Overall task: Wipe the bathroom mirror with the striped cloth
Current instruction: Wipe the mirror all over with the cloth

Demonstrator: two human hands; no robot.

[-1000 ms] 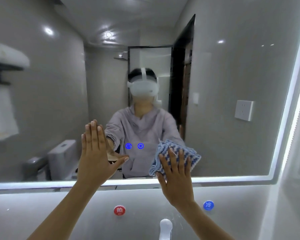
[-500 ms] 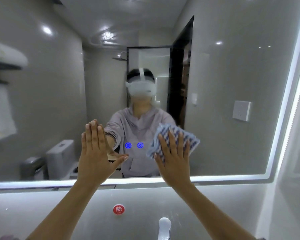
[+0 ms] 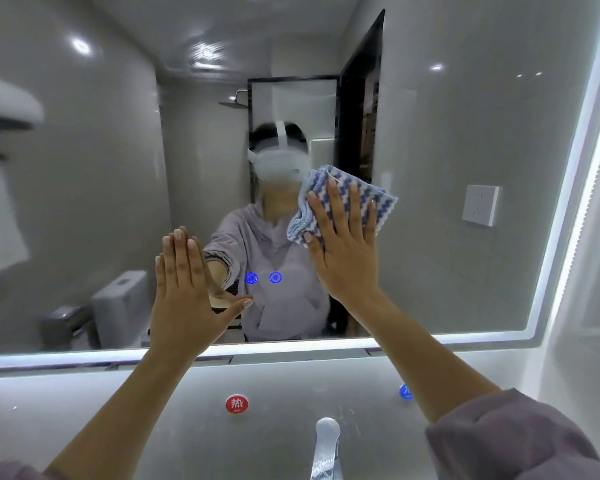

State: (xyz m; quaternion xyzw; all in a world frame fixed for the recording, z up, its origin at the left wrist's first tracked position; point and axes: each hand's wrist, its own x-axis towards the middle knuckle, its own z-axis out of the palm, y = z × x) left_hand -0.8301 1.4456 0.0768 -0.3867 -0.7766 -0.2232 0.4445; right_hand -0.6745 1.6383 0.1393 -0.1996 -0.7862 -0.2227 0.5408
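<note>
The right hand [image 3: 343,251] lies flat, fingers straight and spread, pressing the striped cloth [image 3: 383,202] to the mirror [image 3: 447,271]; the cloth shows above and left of its fingertips. The left hand [image 3: 184,289], lower and to its left, rests open on the mirror, holding nothing. The cloth looks soft, light and folded, likely to bunch, so pressing over its middle seems best.

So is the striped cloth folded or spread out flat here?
Folded. The striped cloth shows several stacked layers along its left edge under the right hand, whose straight fingers press it against the mirror.
</note>
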